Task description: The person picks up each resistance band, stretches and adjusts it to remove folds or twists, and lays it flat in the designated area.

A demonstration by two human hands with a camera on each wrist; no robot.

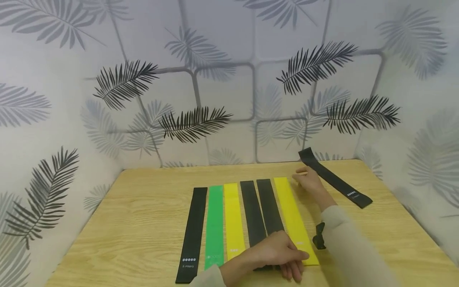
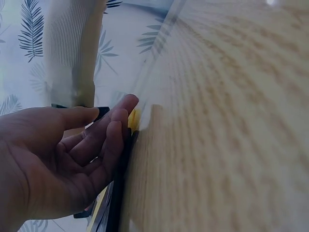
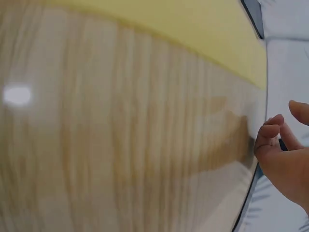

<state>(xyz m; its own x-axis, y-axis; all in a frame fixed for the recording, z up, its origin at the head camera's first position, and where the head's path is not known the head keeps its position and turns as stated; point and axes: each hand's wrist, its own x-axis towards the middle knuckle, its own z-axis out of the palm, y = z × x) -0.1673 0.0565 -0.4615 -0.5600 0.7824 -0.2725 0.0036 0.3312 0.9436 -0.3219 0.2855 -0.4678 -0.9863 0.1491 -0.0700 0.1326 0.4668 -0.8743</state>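
Observation:
Flat resistance bands lie side by side on the table: a black band (image 1: 193,227) at the left, a green band (image 1: 215,223), a yellow band (image 1: 233,215), two dark bands (image 1: 252,207) and a wider-looking yellow band (image 1: 288,207). My left hand (image 1: 274,251) is over the near ends of the dark bands and the right-hand yellow one, its fingers loosely bent; I cannot tell whether it touches them. My right hand (image 1: 311,184) holds nothing. It is just right of that yellow band's far end, fingers relaxed, beside another black band (image 1: 333,179) lying slantwise.
The wood-grain table (image 1: 143,223) meets a wall (image 1: 229,143) covered in leaf-patterned paper at the back and sides. The slanted black band's far end stands near the table's back edge. A black strap piece (image 1: 318,236) is at my right sleeve (image 1: 355,247).

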